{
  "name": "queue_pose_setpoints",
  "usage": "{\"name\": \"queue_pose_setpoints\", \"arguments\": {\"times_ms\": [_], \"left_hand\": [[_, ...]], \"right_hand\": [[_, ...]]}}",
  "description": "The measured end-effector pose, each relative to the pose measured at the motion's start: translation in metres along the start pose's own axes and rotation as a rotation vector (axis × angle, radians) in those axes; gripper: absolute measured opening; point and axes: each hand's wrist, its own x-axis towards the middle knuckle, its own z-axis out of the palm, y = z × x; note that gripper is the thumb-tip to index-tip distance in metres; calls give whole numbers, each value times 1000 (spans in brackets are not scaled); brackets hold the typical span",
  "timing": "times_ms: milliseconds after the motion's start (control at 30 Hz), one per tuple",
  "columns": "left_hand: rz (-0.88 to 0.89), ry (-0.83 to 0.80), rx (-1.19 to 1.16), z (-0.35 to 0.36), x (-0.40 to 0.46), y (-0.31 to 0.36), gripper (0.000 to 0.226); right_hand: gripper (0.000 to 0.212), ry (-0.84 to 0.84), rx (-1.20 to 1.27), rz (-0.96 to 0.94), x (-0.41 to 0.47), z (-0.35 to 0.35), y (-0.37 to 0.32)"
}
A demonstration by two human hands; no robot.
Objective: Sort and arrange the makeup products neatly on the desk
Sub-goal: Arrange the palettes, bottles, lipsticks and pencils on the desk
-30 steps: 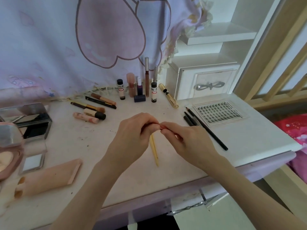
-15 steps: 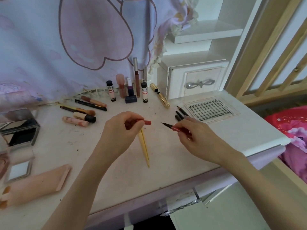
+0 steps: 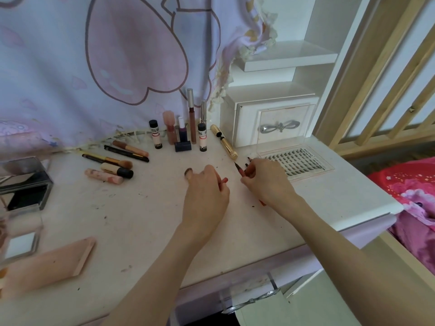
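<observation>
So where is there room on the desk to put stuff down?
Bare desk lies between the pink case, the brushes and the left hand. Another patch sits right of the lash tray. The back by the bottles is crowded.

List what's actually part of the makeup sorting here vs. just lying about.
In the job:
- right hand gripping uncapped red liner pen
- left hand holding its red cap
- upright tubes at the back
- brushes and sticks lying left
- gold tube
- lash tray
- compacts

Lying about:
- curtain
- white drawer box
- shelf
- pink bedding
</observation>
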Motion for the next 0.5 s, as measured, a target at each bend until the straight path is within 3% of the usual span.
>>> {"name": "queue_pose_setpoints", "arguments": {"times_ms": [167,500], "left_hand": [[20,-14,133,15,4,0,18],[16,-73,-14,27,10,8,21]], "right_hand": [[20,1,-6,20,0,-3,3],[17,33,-9,23,3,-7,5]]}}
